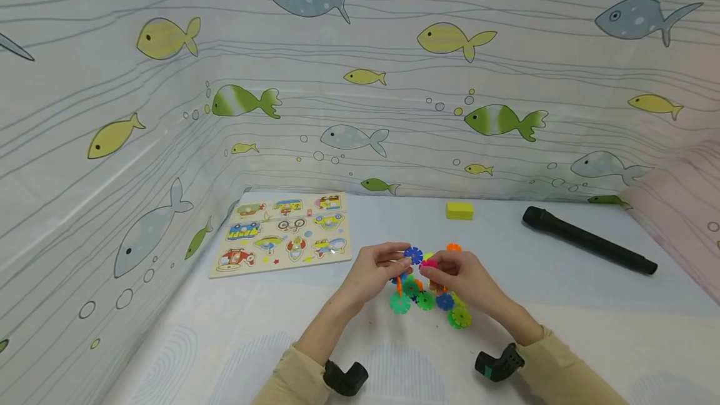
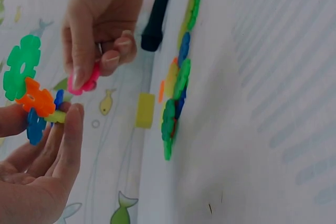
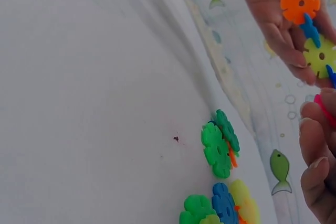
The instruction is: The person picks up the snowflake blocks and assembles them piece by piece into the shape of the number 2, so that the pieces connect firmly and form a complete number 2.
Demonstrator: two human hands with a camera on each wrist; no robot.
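Observation:
My left hand pinches a short chain of slotted plastic snowflake discs. In the left wrist view the chain has a green disc, an orange disc, blue ones and a yellow disc. Close by, my right hand pinches a pink snowflake disc between thumb and fingers, beside the chain's dark blue disc. Whether pink and dark blue touch, I cannot tell. Beneath both hands, several loose discs lie on the table, among them a green disc and a blue disc.
At the back left lies a wooden puzzle board with vehicle pictures. A yellow block sits near the back edge, and a black microphone-shaped object lies at the right. A fish-patterned curtain encloses the table.

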